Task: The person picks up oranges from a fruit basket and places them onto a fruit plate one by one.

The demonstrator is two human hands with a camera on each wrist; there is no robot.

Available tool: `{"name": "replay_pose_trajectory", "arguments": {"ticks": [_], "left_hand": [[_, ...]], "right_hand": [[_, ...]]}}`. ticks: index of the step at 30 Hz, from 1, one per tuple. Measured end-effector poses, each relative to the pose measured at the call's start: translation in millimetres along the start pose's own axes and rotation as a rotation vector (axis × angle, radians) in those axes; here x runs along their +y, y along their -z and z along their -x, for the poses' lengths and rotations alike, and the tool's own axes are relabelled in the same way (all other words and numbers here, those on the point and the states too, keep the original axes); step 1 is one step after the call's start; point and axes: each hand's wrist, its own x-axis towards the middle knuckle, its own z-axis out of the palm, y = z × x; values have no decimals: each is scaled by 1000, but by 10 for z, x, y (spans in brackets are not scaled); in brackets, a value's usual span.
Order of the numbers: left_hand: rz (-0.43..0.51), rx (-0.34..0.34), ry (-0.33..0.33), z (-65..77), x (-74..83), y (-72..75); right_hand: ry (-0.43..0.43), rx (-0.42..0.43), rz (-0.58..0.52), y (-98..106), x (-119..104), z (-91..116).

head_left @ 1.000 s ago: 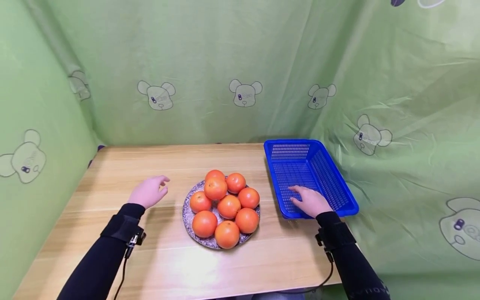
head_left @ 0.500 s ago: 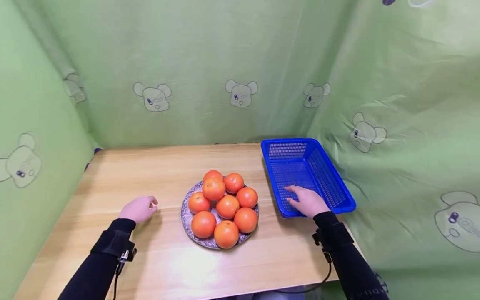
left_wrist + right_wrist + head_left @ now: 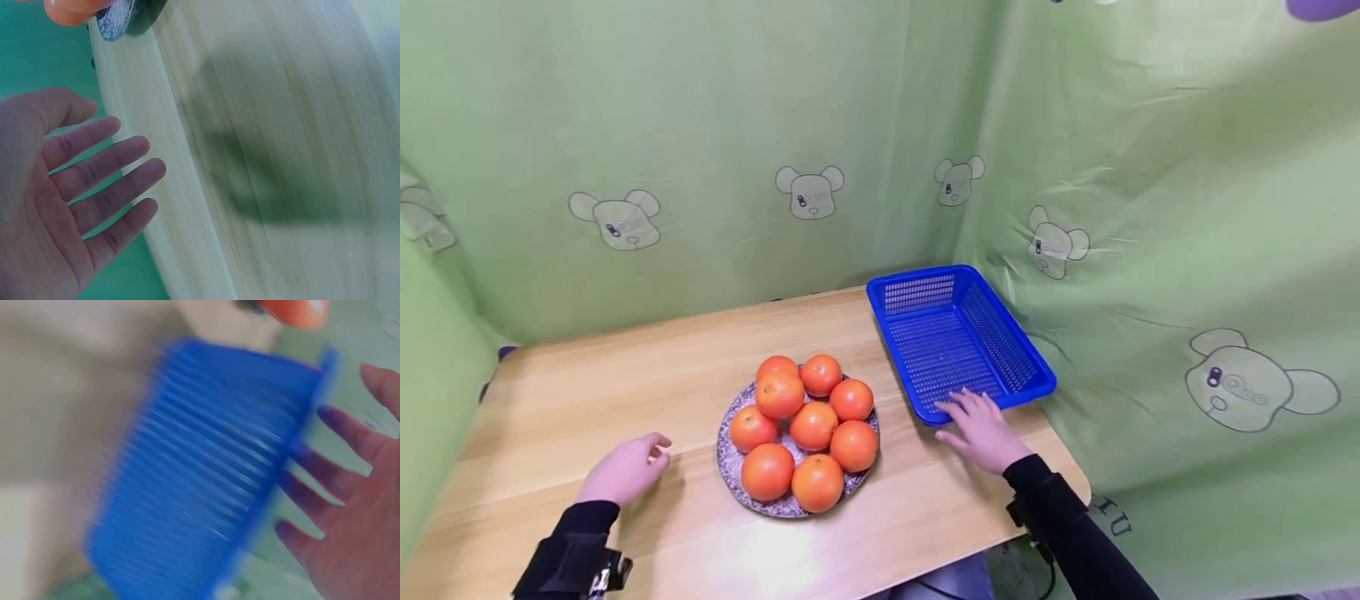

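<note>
In the head view, a speckled dark plate (image 3: 730, 475) carries several round orange-red fruits (image 3: 767, 472), one resting on top of the others. My left hand (image 3: 627, 469) hovers over the table left of the plate, and its shadow falls on the wood. The left wrist view shows that hand (image 3: 75, 181) with fingers extended and nothing in the palm. A blue plastic basket (image 3: 940, 350) stands right of the plate. My right hand (image 3: 983, 432), fingers spread, is at its near rim. In the right wrist view the fingertips (image 3: 294, 534) lie beside the blurred basket; contact is unclear.
The wooden table (image 3: 700, 350) has its front edge close to the person and a rounded right corner. Green curtains (image 3: 715, 125) with bear-head prints surround it on the back and sides. Cables run from both wrist cameras.
The head view has turned to the right. My left hand has moved down and nearer the body. My right hand has drawn back from over the basket's inside toward its near rim.
</note>
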Motion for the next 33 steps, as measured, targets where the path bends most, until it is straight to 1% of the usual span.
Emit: {"name": "replay_pose_trajectory", "arguments": {"ticks": [2, 5, 9, 14, 19, 24, 29, 33], "left_hand": [[2, -1, 0, 27, -15, -5], [4, 8, -11, 28, -20, -3], [7, 31, -12, 61, -35, 4], [10, 34, 17, 143, -86, -6], [17, 25, 41, 232, -138, -9], [14, 36, 56, 251, -158, 19], [5, 19, 56, 257, -126, -49], [3, 27, 40, 217, -53, -93]], "right_hand": [[-4, -6, -15, -150, 14, 11], [-5, 38, -41, -294, 43, -52], [21, 97, -47, -335, 59, -255], [66, 107, -22, -338, 131, -529], [74, 47, -28, -365, 262, -779], [57, -24, -40, -360, 346, -995], [37, -81, -37, -416, 426, -985], [30, -84, -28, -434, 510, -911]]}}
